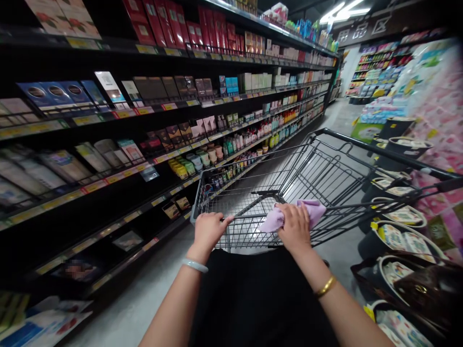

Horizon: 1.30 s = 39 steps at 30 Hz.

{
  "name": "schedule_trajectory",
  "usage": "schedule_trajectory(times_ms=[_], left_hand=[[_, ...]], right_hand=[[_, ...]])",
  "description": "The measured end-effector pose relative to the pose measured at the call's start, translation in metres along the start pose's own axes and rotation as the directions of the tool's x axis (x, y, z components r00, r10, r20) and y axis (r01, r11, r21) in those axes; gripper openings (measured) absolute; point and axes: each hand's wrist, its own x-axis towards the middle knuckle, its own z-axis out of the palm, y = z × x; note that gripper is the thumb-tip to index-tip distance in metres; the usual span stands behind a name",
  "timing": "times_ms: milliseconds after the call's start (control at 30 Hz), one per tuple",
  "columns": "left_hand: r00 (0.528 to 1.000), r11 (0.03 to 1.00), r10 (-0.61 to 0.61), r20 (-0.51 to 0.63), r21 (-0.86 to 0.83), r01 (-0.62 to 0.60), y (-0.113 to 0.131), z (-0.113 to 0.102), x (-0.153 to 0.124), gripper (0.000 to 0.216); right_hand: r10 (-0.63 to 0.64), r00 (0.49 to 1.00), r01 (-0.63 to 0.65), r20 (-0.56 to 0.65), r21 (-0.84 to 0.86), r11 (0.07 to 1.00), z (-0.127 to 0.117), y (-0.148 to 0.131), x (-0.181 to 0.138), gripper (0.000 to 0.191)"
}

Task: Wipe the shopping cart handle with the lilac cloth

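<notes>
Standing in a shop aisle, largest item first: the shelving [152, 120] is running along the left, carrying boxed and bottled goods behind price strips; stacked packs and round baskets are lining the right.

Shopping cart [275, 193]: a black wire cart is sitting empty in front of the person, tilted in the view, its near rim crossing just ahead of both hands.

Left hand [209, 230]: it is gripping the near rim, fingers [223, 222] curling together over the bar, a pale bangle on the wrist.

Right hand [294, 225]: it is pressing down on the rim further right, fingers [289, 210] closing over a cloth, a gold bangle on the wrist.

Pink cloth [314, 210]: it is lying bunched between the right palm and the rim, with one loose end sticking out past the knuckles to the right and another fold showing at the thumb side.

Handling judgement: wiping the bar is going best with the cloth kept folded flat under the palm, the left hand steadying the cart so it is not rolling away, and strokes following the bar's length.
</notes>
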Motion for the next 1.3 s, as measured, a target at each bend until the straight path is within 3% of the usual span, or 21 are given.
schedule_trajectory(times_ms=[100,233,300,433,567,667,833,900,1000,1133,1233,1300], left_hand=[[0.997,0.999,-0.033,0.063,0.017,0.032,-0.003,0.001,0.000,0.065],[0.995,0.999,-0.024,0.099,0.036,0.021,0.000,0.000,0.000,0.063],[0.994,0.998,-0.028,0.105,0.058,0.022,0.000,0.000,0.000,0.062],[0.989,0.996,-0.036,0.143,0.081,0.025,-0.001,0.000,0.002,0.065],[0.979,0.994,-0.049,0.197,0.108,0.028,0.003,0.001,0.005,0.071],[0.975,0.990,-0.071,0.211,0.133,0.044,0.004,0.005,0.008,0.073],[0.969,0.992,-0.064,0.240,0.122,0.036,0.001,0.008,0.011,0.057],[0.969,0.993,-0.064,0.240,0.110,0.038,-0.002,0.007,0.010,0.057],[0.969,0.996,-0.059,0.239,0.082,0.040,-0.005,0.005,0.009,0.063],[0.968,0.998,-0.047,0.248,0.044,0.037,-0.003,0.004,0.007,0.062],[0.979,0.999,-0.039,0.198,0.034,0.033,-0.001,0.004,0.003,0.058],[0.982,1.000,-0.016,0.188,0.027,0.011,0.000,0.002,0.000,0.050]], right_hand=[[0.014,1.000,-0.014,0.000,0.017,1.000,0.012,-0.029,0.000,0.046],[-0.114,0.988,0.102,0.107,0.112,0.988,0.029,-0.080,-0.003,0.047],[-0.155,0.979,0.137,0.130,0.142,0.980,0.031,-0.091,-0.004,0.048],[-0.180,0.973,0.157,0.146,0.157,0.975,0.019,-0.071,-0.002,0.045],[-0.056,0.987,0.040,0.149,0.106,0.994,0.002,-0.047,0.000,0.044],[0.015,0.990,-0.027,0.141,0.080,0.996,0.006,-0.061,0.001,0.044],[-0.140,0.962,0.112,0.234,0.126,0.986,0.027,-0.103,0.002,0.040],[-0.192,0.946,0.160,0.260,0.141,0.977,0.027,-0.102,0.003,0.040],[-0.235,0.934,0.202,0.270,0.147,0.968,0.018,-0.078,0.005,0.040],[-0.119,0.964,0.102,0.237,0.086,0.991,0.008,-0.057,0.008,0.041],[-0.025,0.978,0.018,0.206,0.039,0.999,0.014,-0.077,0.007,0.041],[-0.072,0.974,0.062,0.216,0.053,0.997,0.022,-0.099,0.004,0.040]])
